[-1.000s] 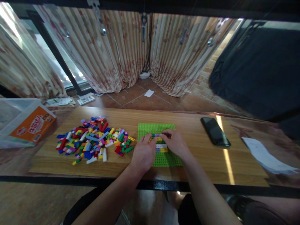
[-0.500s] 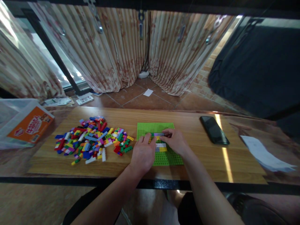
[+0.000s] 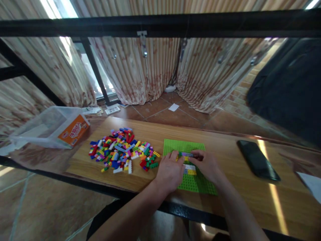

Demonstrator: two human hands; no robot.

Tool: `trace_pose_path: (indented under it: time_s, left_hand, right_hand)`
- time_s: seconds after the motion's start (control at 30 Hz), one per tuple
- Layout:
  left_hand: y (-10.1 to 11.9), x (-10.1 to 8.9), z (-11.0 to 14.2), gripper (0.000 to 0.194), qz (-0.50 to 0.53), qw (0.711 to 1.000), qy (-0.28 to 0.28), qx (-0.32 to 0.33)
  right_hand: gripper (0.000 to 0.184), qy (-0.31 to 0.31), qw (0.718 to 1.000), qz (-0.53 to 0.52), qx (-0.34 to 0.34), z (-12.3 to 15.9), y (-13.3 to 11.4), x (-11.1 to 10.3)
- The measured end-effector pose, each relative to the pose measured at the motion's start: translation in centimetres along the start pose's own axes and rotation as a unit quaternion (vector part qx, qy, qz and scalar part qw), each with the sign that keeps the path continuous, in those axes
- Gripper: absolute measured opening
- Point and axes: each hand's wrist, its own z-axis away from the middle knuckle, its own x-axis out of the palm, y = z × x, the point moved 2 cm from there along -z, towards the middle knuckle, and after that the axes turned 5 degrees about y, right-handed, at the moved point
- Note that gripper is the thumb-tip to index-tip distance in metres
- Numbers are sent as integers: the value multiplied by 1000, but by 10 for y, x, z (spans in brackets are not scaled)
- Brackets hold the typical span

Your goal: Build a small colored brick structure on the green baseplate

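A bright green studded baseplate (image 3: 184, 145) lies on the table with rows of toy building bricks on it. My left hand (image 3: 171, 171) grips the left end of the bricks, fingers bent and covering part of them. From the other side, my right hand (image 3: 207, 164) pinches the right end of the farthest row (image 3: 186, 154), which shows green and purple. Its fingertips partly hide the brick there. Nearer to me, between the hands, white, yellow and pale purple bricks (image 3: 191, 169) sit on the plate.
A loose pile of many-coloured bricks (image 3: 115, 150) covers the table's left part. Beyond it stands a clear plastic box (image 3: 47, 130) with an orange label. A black phone (image 3: 258, 160) lies to the right, with white paper (image 3: 311, 184) past it. A black bar (image 3: 160, 25) crosses above.
The camera view has turned left and tilted, so everything sits farther right and the whole box shows. Both hands keep their places on the bricks.
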Motion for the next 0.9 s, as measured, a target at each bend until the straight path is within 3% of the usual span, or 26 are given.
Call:
trace_pose_path:
  time_s: [0.13, 0.37, 0.67, 0.8, 0.9]
  left_hand:
    - [-9, -6, -8, 26, 62, 998, -2, 6]
    - [-38, -23, -18, 26, 91, 991, 74, -69]
    - [-107, -61, -16, 27, 18, 966, 154, -205]
    - [-137, -78, -6, 26, -77, 947, 106, -294]
    - [-145, -82, -1, 26, -112, 942, 66, -311]
  right_hand:
    - [25, -8, 1000, -10, 0, -3, 7, 1]
    - [29, -13, 1000, 10, 8, -3, 10, -1]
    - [28, -33, 999, 23, -1, -2, 5, -4]
    - [28, -22, 999, 41, -22, -1, 3, -5]
    - [29, -24, 998, 48, -24, -1, 1, -6]
